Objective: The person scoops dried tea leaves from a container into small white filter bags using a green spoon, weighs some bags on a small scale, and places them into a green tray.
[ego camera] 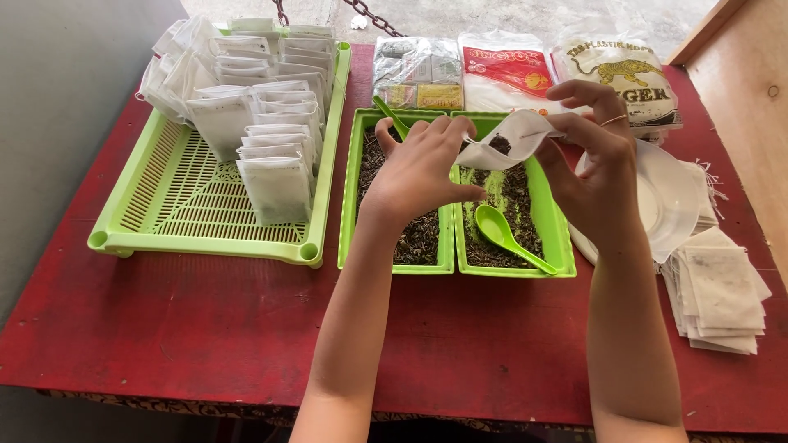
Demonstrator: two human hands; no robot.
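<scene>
My left hand (420,168) and my right hand (593,164) together hold a small white filter pouch (502,139) above two green trays of dark loose tea. A dark clump of tea shows inside the pouch's open mouth. The left tray (350,205) lies under my left hand, with a green spoon handle (389,113) sticking up at its far end. In the right tray (558,234) a green plastic spoon (505,234) lies on the tea, nearest my right hand.
A large green slotted basket (176,205) at the left holds several filled white pouches (275,184). Empty pouches (722,295) are stacked at the right beside a white plate (669,201). Packaged goods (509,70) lie at the table's far edge. The table (205,328) is red.
</scene>
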